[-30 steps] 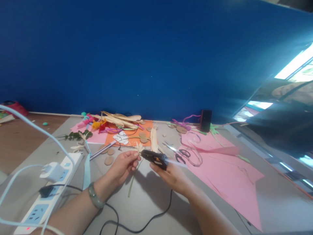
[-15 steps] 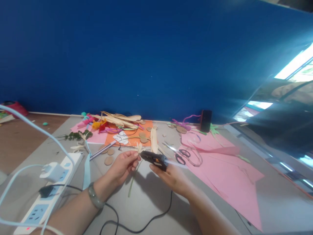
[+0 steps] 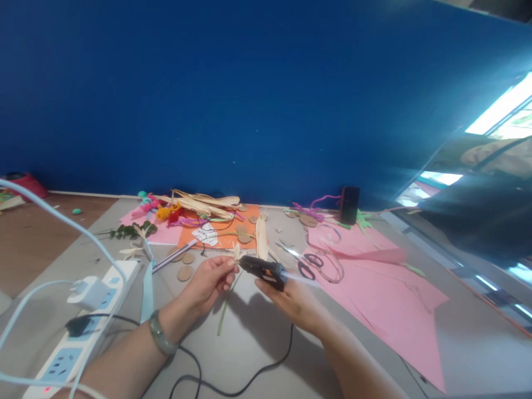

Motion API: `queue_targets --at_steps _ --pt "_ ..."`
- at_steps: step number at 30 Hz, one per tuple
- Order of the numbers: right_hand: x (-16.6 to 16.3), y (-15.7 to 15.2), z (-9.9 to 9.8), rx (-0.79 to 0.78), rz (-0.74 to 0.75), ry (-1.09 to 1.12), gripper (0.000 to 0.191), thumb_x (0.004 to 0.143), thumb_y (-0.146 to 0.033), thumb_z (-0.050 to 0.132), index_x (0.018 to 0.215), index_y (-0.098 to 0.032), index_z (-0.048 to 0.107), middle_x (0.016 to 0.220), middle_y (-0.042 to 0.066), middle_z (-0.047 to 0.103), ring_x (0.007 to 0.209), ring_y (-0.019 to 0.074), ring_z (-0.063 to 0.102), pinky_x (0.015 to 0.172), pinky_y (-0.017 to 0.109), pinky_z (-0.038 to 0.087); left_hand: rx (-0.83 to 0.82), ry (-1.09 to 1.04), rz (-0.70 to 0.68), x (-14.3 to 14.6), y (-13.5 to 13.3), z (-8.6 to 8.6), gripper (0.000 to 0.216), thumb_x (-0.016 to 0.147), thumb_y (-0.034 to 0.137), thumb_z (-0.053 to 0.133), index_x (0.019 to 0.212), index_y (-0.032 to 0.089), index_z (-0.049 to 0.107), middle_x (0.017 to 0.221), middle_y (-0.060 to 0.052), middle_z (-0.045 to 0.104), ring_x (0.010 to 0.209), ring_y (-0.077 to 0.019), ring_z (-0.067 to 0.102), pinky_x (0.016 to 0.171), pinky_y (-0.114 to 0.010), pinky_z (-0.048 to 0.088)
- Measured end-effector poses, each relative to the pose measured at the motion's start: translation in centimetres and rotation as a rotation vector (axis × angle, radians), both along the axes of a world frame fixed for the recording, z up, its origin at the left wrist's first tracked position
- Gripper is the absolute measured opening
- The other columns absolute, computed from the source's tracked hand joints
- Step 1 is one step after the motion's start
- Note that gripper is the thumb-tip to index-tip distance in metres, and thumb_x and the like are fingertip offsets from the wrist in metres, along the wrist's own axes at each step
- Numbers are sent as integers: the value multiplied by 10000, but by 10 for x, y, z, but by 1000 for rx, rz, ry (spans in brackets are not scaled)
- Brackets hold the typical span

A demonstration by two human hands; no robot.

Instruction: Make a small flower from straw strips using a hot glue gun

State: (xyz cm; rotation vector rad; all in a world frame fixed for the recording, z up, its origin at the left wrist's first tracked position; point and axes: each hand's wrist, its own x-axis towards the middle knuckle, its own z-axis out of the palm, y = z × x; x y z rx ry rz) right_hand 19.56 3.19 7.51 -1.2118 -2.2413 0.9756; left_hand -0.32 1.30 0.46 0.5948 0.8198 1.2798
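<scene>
head view: black glue gun (image 3: 261,268), pale translucent stick (image 3: 296,275) at its rear

Single head-worn view, looking forward and down from the person's side, near above a flat grey tabletop (image 3: 241,343); a plain blue upright wall (image 3: 249,100) fills most of the upper half.
</scene>
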Motion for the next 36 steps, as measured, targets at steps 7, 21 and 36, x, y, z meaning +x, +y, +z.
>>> queue_targets --at_steps 7,21,36 --pt "0 1 0 6 -9 -13 316 849 -425 539 1009 -212 708 796 28 701 709 219 644 672 299 528 -6 -6 23 1 -1 2 240 709 310 784 676 105 662 522 25 540 440 -31 431 414 -128 335" --pt "-1 0 0 15 -56 -64 348 843 -466 505 967 -209 705 711 19 669 667 210 613 627 299 510 0 -5 28 2 -2 6 241 707 307 784 678 110 649 523 32 532 447 -31 431 432 -131 341" --pt "0 1 -4 18 -78 -67 319 827 -465 515 876 -202 690 658 7 638 598 184 575 557 269 476 21 -11 31 2 -2 5 233 713 300 778 683 109 647 546 26 539 456 -37 431 437 -141 347"
